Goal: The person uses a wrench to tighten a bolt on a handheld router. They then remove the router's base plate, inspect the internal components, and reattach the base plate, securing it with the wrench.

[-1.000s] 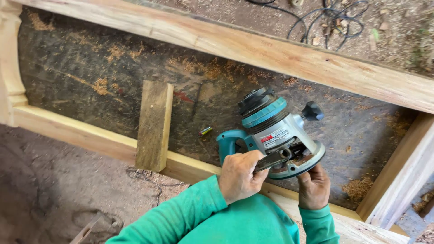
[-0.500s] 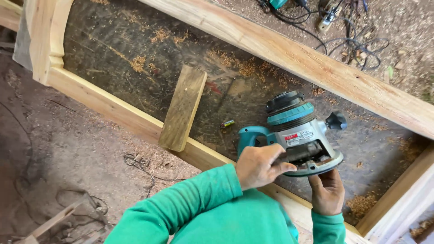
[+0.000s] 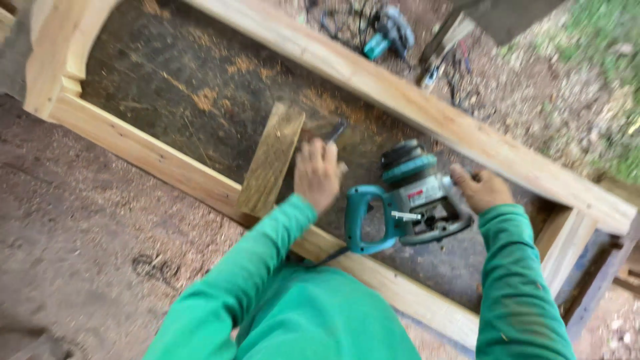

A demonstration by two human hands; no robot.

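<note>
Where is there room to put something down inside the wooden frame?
The dark ground in the frame's far left corner, left of the short plank, lies bare except for sawdust. It gets crowded around the left hand, the teal router and the right hand.

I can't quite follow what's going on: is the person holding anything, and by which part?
The right hand grips the teal router at its far side knob. The left hand reaches toward a small dark tool; any grip is unclear.

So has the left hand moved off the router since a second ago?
Yes. The left hand has left the teal router and gone out over the ground beside the loose wooden block, holding a small dark tool. Before, it sat on the router's base.
</note>
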